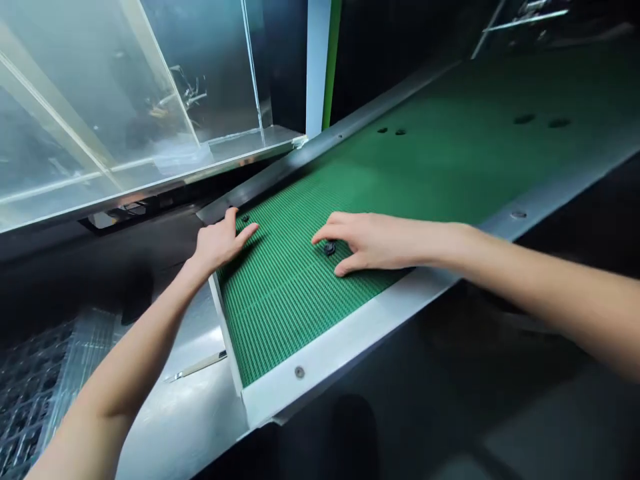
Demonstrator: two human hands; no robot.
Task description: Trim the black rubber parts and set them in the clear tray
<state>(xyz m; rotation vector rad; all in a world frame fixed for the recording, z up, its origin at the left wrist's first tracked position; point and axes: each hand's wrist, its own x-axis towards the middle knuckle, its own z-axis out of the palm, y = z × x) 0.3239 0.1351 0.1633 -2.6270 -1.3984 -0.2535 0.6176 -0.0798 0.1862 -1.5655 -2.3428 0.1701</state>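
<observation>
Right hand (373,241), fingers curled loosely over a small black part (329,249) on the green belt (450,167), should pinch it squarely; left hand (220,241) lies open beside another black part (245,218).

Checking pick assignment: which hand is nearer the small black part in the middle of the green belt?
Right. The right hand arches over the small black part, fingers either side of it. The left hand rests at the green belt's left edge, apart from it, beside another black part.
</observation>
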